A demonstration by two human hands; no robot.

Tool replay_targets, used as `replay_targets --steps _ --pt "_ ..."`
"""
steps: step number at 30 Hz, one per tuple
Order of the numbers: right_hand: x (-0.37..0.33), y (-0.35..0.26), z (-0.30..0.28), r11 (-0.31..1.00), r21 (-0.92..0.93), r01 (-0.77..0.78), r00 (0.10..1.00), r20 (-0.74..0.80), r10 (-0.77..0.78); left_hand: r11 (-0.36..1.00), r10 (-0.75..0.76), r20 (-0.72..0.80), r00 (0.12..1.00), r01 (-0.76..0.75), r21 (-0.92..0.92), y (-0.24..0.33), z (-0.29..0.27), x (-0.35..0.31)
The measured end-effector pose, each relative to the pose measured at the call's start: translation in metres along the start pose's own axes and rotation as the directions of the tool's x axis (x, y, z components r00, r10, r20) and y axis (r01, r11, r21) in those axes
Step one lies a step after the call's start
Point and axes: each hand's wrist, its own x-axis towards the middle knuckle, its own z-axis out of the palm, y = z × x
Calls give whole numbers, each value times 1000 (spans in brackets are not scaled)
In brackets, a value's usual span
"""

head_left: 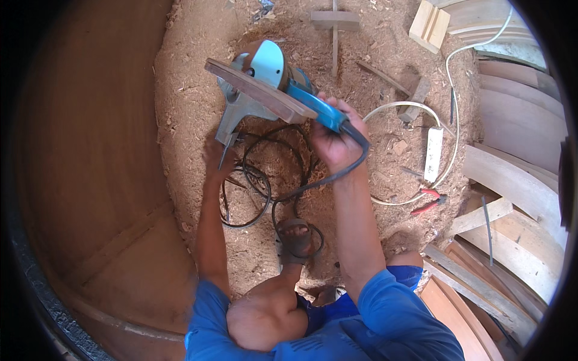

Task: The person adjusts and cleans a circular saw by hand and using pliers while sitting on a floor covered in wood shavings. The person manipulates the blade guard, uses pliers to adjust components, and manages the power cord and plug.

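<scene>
A corded power tool with a teal housing, which looks like a circular saw (268,63), is held up tilted above the wood shavings. A brown wooden strip (259,90) lies along its side, and a grey metal bracket (239,115) sticks out below. My right hand (338,133) is closed round the rear handle, where the black cord (313,182) comes out. At the bracket's lower end my left hand (220,157) is closed, its fingers partly hidden. A thin metal piece (226,150) shows beside it. The cord lies in loops below, some over my sandalled foot (295,238).
A curved brown wooden wall (90,150) rises on the left. On the right are a white power strip (433,154), its pale cable (456,120), red-handled pliers (428,203) and stacked boards (512,180). Further off lie a grooved block (429,26) and a wooden marking gauge-like piece (335,21).
</scene>
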Motion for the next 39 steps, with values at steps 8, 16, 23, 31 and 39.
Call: replay_targets --steps 8,16,23,31,39 --pt "21 -4 20 998 -41 51 992 -113 -55 949 300 -164 940 -311 -46 33 12 -71" --pt "14 34 8 991 -42 129 992 10 -128 859 512 444 735 -446 -252 82 -39 -135" --pt "19 123 -40 936 -330 122 992 73 -104 834 539 434 722 -385 -395 94 -49 -150" --pt "-20 73 -44 626 -774 -90 991 -7 133 727 673 231 703 -572 -379 89 -47 -157" --pt "-170 -48 -63 -763 -593 258 937 345 49 557 764 31 644 -635 -535 101 -57 -175"
